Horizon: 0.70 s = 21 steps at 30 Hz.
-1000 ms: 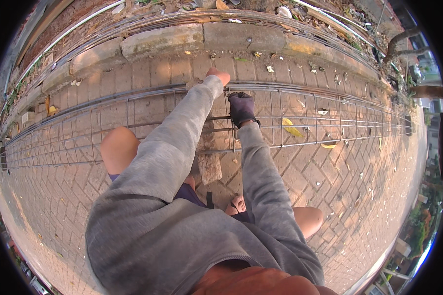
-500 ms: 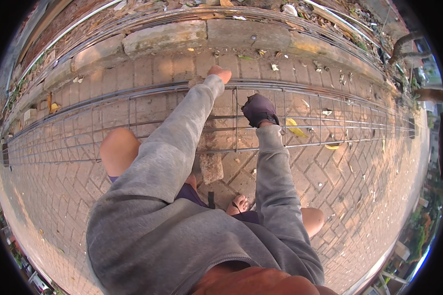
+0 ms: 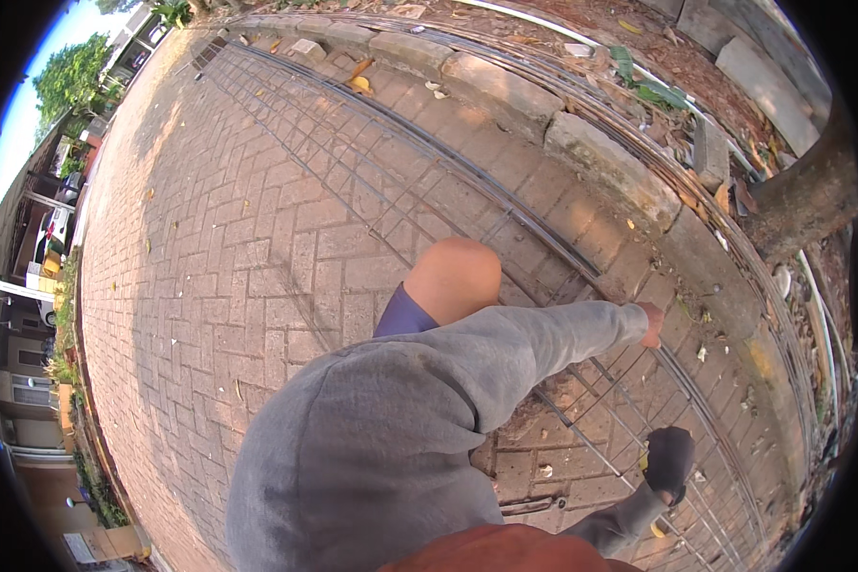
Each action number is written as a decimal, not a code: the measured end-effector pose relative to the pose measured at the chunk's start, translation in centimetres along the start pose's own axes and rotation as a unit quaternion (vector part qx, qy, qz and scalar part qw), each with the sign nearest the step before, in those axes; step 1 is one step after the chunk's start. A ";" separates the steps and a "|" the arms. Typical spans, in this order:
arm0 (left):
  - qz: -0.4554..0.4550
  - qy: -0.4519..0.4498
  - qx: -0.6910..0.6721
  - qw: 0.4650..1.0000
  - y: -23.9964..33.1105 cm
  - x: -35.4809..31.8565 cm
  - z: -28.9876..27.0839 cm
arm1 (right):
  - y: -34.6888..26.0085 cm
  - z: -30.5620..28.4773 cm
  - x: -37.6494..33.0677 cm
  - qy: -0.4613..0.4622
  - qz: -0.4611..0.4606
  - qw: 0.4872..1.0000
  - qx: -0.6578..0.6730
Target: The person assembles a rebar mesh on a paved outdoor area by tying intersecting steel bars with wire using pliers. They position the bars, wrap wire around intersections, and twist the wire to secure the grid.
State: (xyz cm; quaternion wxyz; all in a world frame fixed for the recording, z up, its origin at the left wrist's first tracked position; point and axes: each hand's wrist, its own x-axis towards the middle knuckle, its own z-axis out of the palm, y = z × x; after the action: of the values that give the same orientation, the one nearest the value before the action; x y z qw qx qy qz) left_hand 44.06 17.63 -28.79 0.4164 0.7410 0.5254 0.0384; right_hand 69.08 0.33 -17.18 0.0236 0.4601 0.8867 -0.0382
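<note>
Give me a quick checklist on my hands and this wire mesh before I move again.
1. Left hand on the wire mesh: ok, at a bar.
2. Right hand, dark glove on: ok.
3. Right hand gripping a wire: cannot tell.
4. Mesh lying flat on the brick paving: ok.
5. Mesh clear of the stone kerb: cannot tell.

The steel mesh — a long cage of thin grey bars crossed into small squares — lies flat on the brick paving, running along the edge by the stone kerb, from the far corner to the near one.
</note>
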 end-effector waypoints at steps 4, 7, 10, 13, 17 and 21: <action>-0.023 0.034 -0.011 0.999 -0.1 -1.1 -0.3 | 0.1 1.0 -1.9 0.072 0.133 0.978 0.145; -0.033 0.038 -0.018 0.999 -0.3 -1.3 -0.5 | -1.4 2.5 1.9 -0.024 0.214 0.969 0.122; -0.033 0.046 -0.009 0.998 -0.6 -1.2 -0.7 | -3.7 3.0 5.5 -0.022 0.328 0.912 0.244; 0.058 -0.017 0.057 0.997 -1.4 -0.5 -1.3 | -6.1 5.4 9.3 0.054 0.447 0.807 0.382; -0.073 -0.057 -0.088 0.992 -1.5 0.7 -1.5 | -7.6 9.3 13.0 0.149 0.494 0.748 0.417; 0.000 -0.073 -0.052 0.996 -2.2 1.7 -1.4 | -8.4 10.9 14.4 0.216 0.519 0.697 0.445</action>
State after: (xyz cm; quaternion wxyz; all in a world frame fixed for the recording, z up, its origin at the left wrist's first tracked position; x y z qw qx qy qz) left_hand 42.50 20.02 -29.95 0.4916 0.7193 0.4908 0.0110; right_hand 53.97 6.23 -28.79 -0.3599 0.8000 0.3673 -0.3091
